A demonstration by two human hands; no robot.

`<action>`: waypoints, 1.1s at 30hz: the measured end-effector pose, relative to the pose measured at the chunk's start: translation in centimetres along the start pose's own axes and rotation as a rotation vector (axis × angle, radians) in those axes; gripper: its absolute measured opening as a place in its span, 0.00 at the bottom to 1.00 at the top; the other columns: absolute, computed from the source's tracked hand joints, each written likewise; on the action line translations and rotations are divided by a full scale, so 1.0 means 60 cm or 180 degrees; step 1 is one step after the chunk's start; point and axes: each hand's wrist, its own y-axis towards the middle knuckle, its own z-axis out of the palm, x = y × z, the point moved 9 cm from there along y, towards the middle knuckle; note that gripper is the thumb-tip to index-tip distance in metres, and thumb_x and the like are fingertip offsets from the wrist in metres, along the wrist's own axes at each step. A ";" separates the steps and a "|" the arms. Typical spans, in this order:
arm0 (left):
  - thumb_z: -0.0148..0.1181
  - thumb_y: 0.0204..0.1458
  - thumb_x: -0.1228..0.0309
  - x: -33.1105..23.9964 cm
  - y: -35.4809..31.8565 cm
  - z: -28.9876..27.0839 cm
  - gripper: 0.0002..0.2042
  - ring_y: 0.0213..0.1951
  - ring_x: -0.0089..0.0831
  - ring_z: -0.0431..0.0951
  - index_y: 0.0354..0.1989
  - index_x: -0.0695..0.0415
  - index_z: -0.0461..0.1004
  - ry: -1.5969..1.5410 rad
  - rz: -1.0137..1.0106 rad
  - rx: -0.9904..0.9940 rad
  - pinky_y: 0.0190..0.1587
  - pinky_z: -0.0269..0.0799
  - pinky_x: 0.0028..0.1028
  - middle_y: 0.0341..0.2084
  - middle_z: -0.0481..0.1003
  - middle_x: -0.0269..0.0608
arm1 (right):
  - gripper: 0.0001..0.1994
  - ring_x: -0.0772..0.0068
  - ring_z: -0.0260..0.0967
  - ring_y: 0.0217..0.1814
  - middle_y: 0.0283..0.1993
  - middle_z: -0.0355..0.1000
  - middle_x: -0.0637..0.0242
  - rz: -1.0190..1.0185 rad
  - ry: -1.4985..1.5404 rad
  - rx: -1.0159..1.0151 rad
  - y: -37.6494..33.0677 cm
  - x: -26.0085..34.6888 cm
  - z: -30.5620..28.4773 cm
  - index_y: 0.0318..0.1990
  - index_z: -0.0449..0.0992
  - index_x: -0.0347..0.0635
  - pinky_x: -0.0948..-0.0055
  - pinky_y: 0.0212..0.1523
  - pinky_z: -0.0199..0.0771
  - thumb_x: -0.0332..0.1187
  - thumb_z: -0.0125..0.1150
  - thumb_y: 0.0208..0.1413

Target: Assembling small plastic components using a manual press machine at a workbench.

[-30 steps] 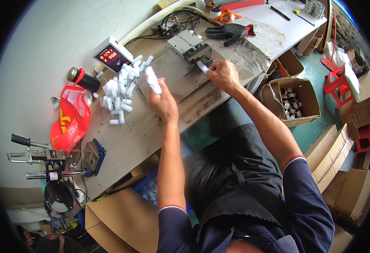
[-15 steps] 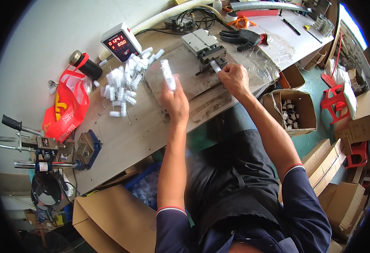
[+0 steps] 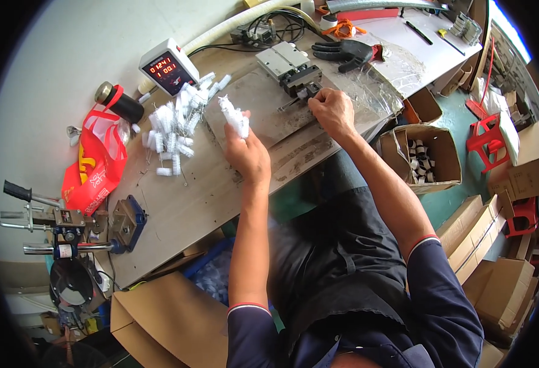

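1. White plastic pieces (image 3: pixel 174 132) lie in a loose heap at the far left of the tabletop (image 3: pixel 220 190), just near of a small meter box (image 3: pixel 168 66) with red digits.
2. By my judgement the work is only partly through: the heap is large, while the open cardboard box (image 3: pixel 428 158) on the floor to the right holds only a modest layer of similar white pieces.
3. The left hand (image 3: pixel 248 156) is clenched around a small bunch of white pieces (image 3: pixel 234 118), raised above the tabletop between the heap and the metal fixture (image 3: pixel 294 69).
4. The right hand (image 3: pixel 331 110) is curled, fingertips touching the near end of the metal fixture; whether it pinches a piece there I cannot tell.
5. A black glove (image 3: pixel 343 52) lies beyond, untouched.
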 end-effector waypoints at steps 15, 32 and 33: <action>0.56 0.56 0.77 -0.067 -0.013 0.134 0.07 0.45 0.58 0.77 0.41 0.63 0.68 0.1791 0.0800 0.1580 0.48 0.76 0.50 0.42 0.73 0.57 | 0.11 0.48 0.80 0.35 0.29 0.80 0.53 -0.0147 0.0480 -0.0321 -0.024 -0.016 -0.013 0.33 0.83 0.41 0.55 0.41 0.79 0.40 0.67 0.52; 0.50 0.61 0.76 -0.075 -0.029 0.175 0.04 0.40 0.57 0.81 0.42 0.62 0.69 0.2265 0.1053 0.1955 0.42 0.78 0.51 0.43 0.72 0.54 | 0.11 0.45 0.80 0.37 0.30 0.80 0.51 -0.0064 0.0657 -0.0225 -0.024 -0.009 -0.016 0.31 0.82 0.41 0.52 0.43 0.78 0.40 0.65 0.52; 0.49 0.62 0.77 -0.076 -0.027 0.175 0.04 0.39 0.57 0.81 0.41 0.62 0.69 0.2272 0.1059 0.1942 0.41 0.79 0.50 0.42 0.72 0.54 | 0.11 0.45 0.80 0.37 0.30 0.80 0.51 -0.0071 0.0673 -0.0226 -0.024 -0.006 -0.016 0.31 0.82 0.41 0.52 0.43 0.78 0.40 0.65 0.52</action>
